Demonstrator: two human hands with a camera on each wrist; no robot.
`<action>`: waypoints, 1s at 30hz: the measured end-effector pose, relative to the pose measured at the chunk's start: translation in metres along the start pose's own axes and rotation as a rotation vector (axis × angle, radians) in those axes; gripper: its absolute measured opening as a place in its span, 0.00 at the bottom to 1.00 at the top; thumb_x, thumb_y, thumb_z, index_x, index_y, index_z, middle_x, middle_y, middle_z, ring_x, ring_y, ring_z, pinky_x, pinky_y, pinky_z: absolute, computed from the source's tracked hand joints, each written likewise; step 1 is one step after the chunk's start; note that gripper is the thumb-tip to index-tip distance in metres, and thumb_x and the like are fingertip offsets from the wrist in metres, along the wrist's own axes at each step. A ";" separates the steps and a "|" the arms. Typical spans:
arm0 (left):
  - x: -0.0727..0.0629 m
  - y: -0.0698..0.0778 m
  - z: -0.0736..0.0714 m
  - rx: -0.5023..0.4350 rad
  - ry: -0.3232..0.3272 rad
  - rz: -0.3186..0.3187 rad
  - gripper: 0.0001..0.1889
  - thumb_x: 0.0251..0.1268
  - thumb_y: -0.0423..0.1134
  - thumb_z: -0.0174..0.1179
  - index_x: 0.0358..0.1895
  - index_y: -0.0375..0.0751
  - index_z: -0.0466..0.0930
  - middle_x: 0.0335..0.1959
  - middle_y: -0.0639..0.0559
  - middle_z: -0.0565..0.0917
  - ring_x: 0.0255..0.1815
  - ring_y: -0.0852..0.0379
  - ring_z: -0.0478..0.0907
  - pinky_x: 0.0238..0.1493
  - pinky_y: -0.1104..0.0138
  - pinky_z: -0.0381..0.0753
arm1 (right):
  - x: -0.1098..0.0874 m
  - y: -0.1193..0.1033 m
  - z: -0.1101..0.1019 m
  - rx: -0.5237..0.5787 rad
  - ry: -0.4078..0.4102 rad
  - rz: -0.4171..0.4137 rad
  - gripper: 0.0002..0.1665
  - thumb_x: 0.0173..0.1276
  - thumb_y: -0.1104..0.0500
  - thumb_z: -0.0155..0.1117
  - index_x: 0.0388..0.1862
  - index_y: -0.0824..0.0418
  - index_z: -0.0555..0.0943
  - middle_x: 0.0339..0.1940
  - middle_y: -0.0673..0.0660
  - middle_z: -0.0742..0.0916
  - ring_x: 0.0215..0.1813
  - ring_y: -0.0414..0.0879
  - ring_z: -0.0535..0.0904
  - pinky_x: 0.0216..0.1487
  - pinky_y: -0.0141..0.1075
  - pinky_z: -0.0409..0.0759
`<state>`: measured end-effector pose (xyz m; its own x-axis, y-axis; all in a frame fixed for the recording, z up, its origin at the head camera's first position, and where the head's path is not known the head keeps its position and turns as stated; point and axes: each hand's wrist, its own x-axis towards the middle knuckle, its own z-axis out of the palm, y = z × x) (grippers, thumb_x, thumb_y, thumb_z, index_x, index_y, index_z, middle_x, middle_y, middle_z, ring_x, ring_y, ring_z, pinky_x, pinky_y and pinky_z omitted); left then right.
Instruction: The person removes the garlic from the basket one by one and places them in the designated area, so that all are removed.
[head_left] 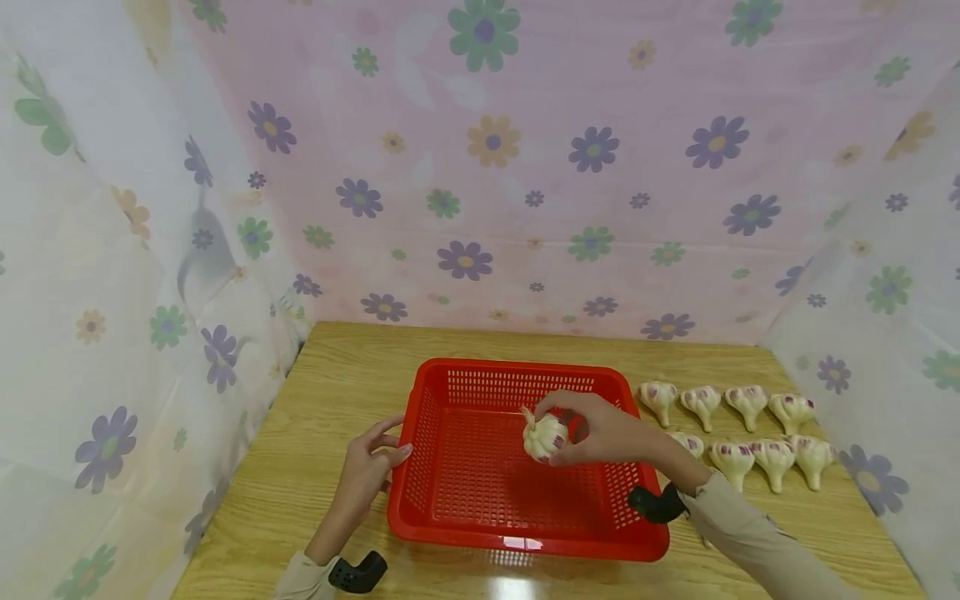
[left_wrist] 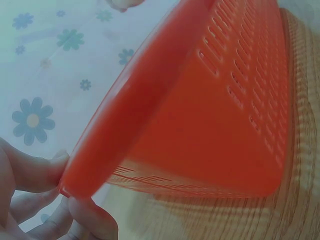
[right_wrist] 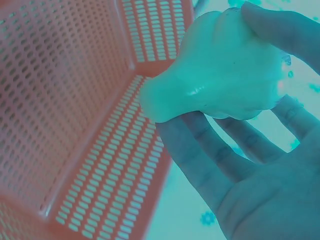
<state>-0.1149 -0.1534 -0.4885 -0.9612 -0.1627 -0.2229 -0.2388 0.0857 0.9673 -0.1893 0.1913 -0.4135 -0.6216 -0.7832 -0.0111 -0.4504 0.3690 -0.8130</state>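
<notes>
A red plastic basket (head_left: 525,546) with slotted walls stands on the table, its floor bare in the head view. My left hand (head_left: 363,471) pinches its left rim between thumb and fingers; the left wrist view shows the fingertips (left_wrist: 92,217) under the rim (left_wrist: 125,110). Over the basket, my right hand (head_left: 611,429) holds a white garlic bulb (head_left: 542,437) with purple patches, its stem pointing up and left. In the right wrist view the thumb lies on one side of the bulb (right_wrist: 230,65) and fingers support the other.
Right of the basket, several more garlic bulbs lie in a back row (head_left: 701,402) and a front row (head_left: 772,457), partly behind my right forearm. Floral cloth (head_left: 555,192) hangs behind the wooden table (head_left: 352,358) and along both sides. Each wrist wears a black device (head_left: 358,573).
</notes>
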 end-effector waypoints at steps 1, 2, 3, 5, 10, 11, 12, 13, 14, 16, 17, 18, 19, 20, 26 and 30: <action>0.000 0.000 0.000 0.000 -0.001 0.000 0.24 0.60 0.32 0.62 0.61 0.48 0.75 0.38 0.41 0.77 0.20 0.53 0.75 0.14 0.64 0.76 | -0.003 -0.001 -0.003 -0.002 0.014 0.002 0.25 0.57 0.53 0.73 0.53 0.50 0.74 0.41 0.50 0.79 0.36 0.45 0.75 0.33 0.39 0.81; 0.000 0.000 0.000 0.000 -0.002 0.000 0.24 0.60 0.32 0.62 0.61 0.48 0.75 0.38 0.41 0.77 0.20 0.53 0.75 0.15 0.64 0.76 | -0.006 -0.002 -0.006 -0.004 0.025 0.007 0.25 0.57 0.53 0.72 0.53 0.50 0.74 0.41 0.51 0.78 0.35 0.45 0.75 0.33 0.39 0.81; 0.000 0.000 0.000 0.000 -0.002 0.000 0.24 0.60 0.32 0.62 0.61 0.48 0.75 0.38 0.41 0.77 0.20 0.53 0.75 0.15 0.64 0.76 | -0.010 -0.003 -0.008 -0.003 0.038 0.018 0.25 0.57 0.53 0.72 0.53 0.50 0.74 0.41 0.51 0.78 0.35 0.45 0.75 0.34 0.39 0.81; 0.000 0.000 0.000 -0.002 -0.003 0.002 0.24 0.60 0.32 0.62 0.61 0.48 0.75 0.38 0.41 0.77 0.20 0.53 0.74 0.14 0.64 0.76 | -0.017 -0.005 -0.014 -0.012 0.066 0.033 0.26 0.57 0.53 0.72 0.53 0.50 0.74 0.42 0.52 0.78 0.35 0.45 0.75 0.34 0.39 0.81; 0.000 0.000 0.000 -0.002 -0.001 0.008 0.23 0.60 0.32 0.62 0.60 0.48 0.75 0.37 0.41 0.77 0.20 0.54 0.73 0.14 0.64 0.75 | -0.035 -0.006 -0.027 0.015 0.123 0.059 0.27 0.58 0.55 0.72 0.55 0.52 0.73 0.49 0.56 0.77 0.35 0.45 0.78 0.34 0.40 0.81; 0.000 -0.001 0.000 -0.001 0.000 0.009 0.23 0.60 0.32 0.62 0.60 0.48 0.75 0.37 0.41 0.77 0.19 0.54 0.73 0.14 0.64 0.75 | -0.038 -0.006 -0.029 0.023 0.131 0.059 0.27 0.58 0.56 0.72 0.55 0.53 0.73 0.51 0.57 0.76 0.34 0.46 0.77 0.34 0.40 0.80; 0.001 -0.001 0.000 0.000 0.000 0.008 0.23 0.60 0.32 0.62 0.60 0.48 0.75 0.37 0.41 0.77 0.20 0.54 0.73 0.14 0.64 0.75 | -0.042 -0.005 -0.032 0.029 0.140 0.058 0.27 0.58 0.56 0.71 0.55 0.53 0.73 0.52 0.57 0.76 0.35 0.46 0.77 0.34 0.40 0.80; 0.001 -0.001 0.000 0.001 0.000 0.007 0.24 0.60 0.32 0.62 0.61 0.48 0.75 0.37 0.41 0.77 0.20 0.54 0.73 0.14 0.64 0.75 | -0.046 -0.005 -0.034 0.035 0.151 0.065 0.27 0.59 0.57 0.71 0.56 0.53 0.73 0.53 0.57 0.75 0.34 0.46 0.77 0.33 0.40 0.80; 0.001 -0.001 0.000 0.002 0.000 0.006 0.24 0.60 0.32 0.62 0.61 0.48 0.75 0.37 0.41 0.77 0.20 0.54 0.74 0.15 0.64 0.76 | -0.050 -0.005 -0.036 0.040 0.160 0.068 0.26 0.59 0.57 0.71 0.56 0.53 0.73 0.53 0.57 0.75 0.33 0.46 0.77 0.33 0.40 0.79; 0.001 -0.001 -0.001 0.001 0.001 0.004 0.24 0.60 0.32 0.62 0.61 0.48 0.75 0.38 0.41 0.78 0.21 0.53 0.75 0.15 0.63 0.76 | -0.057 -0.004 -0.040 0.036 0.185 0.074 0.26 0.59 0.58 0.70 0.56 0.53 0.73 0.55 0.57 0.75 0.34 0.46 0.77 0.34 0.39 0.80; 0.001 -0.001 -0.001 0.001 0.001 0.003 0.24 0.60 0.32 0.62 0.61 0.48 0.75 0.38 0.41 0.78 0.22 0.52 0.76 0.15 0.62 0.77 | -0.060 -0.003 -0.041 0.037 0.194 0.080 0.26 0.60 0.58 0.70 0.56 0.53 0.73 0.55 0.57 0.75 0.35 0.46 0.78 0.35 0.39 0.80; 0.002 -0.001 -0.001 0.001 0.001 0.001 0.24 0.60 0.32 0.62 0.61 0.49 0.75 0.38 0.41 0.78 0.23 0.52 0.77 0.16 0.62 0.77 | -0.063 -0.002 -0.042 0.042 0.206 0.086 0.25 0.59 0.58 0.70 0.55 0.53 0.73 0.55 0.57 0.75 0.35 0.47 0.78 0.35 0.39 0.80; 0.002 -0.001 -0.001 0.001 0.001 0.000 0.24 0.60 0.32 0.62 0.61 0.49 0.75 0.38 0.41 0.78 0.23 0.52 0.77 0.16 0.62 0.78 | -0.066 -0.001 -0.043 0.047 0.215 0.087 0.26 0.59 0.59 0.70 0.55 0.53 0.73 0.55 0.57 0.75 0.35 0.47 0.79 0.36 0.40 0.80; 0.002 -0.001 -0.001 0.001 0.002 0.000 0.24 0.60 0.32 0.62 0.61 0.49 0.75 0.38 0.41 0.78 0.24 0.51 0.78 0.16 0.61 0.78 | -0.069 0.000 -0.045 0.045 0.220 0.081 0.25 0.60 0.60 0.70 0.56 0.54 0.73 0.55 0.58 0.75 0.35 0.47 0.79 0.36 0.40 0.81; 0.002 -0.002 0.000 0.007 0.004 0.003 0.24 0.61 0.32 0.61 0.61 0.49 0.75 0.38 0.41 0.78 0.24 0.51 0.78 0.17 0.60 0.79 | -0.086 0.005 -0.049 0.011 0.269 0.081 0.26 0.60 0.62 0.69 0.57 0.55 0.72 0.55 0.57 0.75 0.37 0.46 0.78 0.36 0.39 0.81; 0.002 -0.002 0.000 0.004 0.002 0.003 0.24 0.61 0.32 0.61 0.61 0.49 0.75 0.38 0.41 0.77 0.25 0.51 0.78 0.16 0.60 0.79 | -0.099 0.006 -0.053 -0.034 0.304 0.121 0.27 0.61 0.61 0.68 0.58 0.54 0.72 0.57 0.58 0.74 0.46 0.40 0.77 0.40 0.38 0.81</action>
<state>-0.1163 -0.1539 -0.4908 -0.9617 -0.1646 -0.2192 -0.2359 0.0899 0.9676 -0.1641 0.2978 -0.3865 -0.8326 -0.5492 0.0724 -0.3796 0.4705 -0.7966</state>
